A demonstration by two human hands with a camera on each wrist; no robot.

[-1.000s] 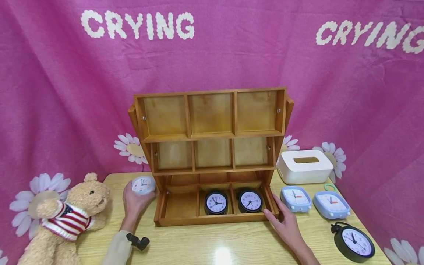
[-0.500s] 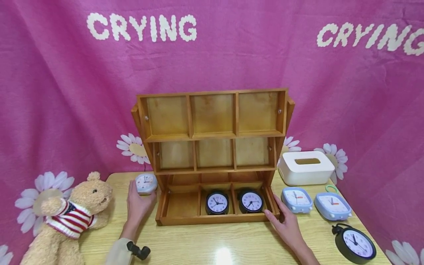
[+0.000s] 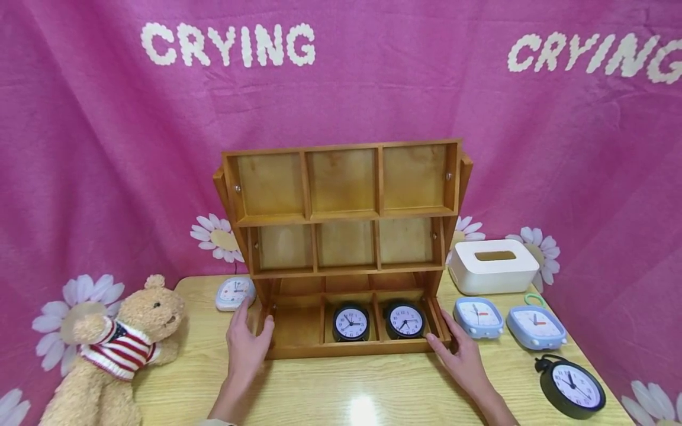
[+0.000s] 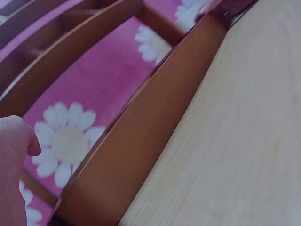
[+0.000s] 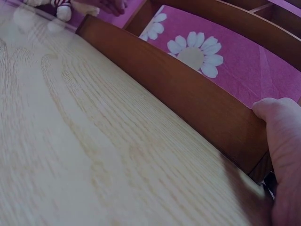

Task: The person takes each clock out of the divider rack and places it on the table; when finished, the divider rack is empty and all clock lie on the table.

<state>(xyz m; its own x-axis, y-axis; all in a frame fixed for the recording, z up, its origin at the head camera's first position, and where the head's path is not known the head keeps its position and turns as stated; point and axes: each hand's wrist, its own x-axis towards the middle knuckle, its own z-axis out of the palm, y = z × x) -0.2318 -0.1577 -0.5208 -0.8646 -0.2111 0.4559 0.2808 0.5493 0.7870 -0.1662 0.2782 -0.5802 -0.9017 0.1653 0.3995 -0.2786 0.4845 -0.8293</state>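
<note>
A three-tier wooden shelf stands mid-table, its tiers divided into compartments. Two round black alarm clocks sit in its bottom tier, one in the middle compartment and one in the right compartment. My left hand is at the bottom tier's left end, thumb raised near the corner and fingers extended along the outside; firm contact is unclear. At the opposite end my right hand grips the corner, thumb on the front edge. A pale blue-and-white clock lies behind my left hand.
On the right are two blue alarm clocks, a black alarm clock and a white tissue box. A teddy bear in a striped sweater leans at the left. Behind hangs a pink cloth.
My left hand has let go of the pale clock, leaving it on the table, and moved right and toward me to the shelf's left end. My right hand keeps its place.
</note>
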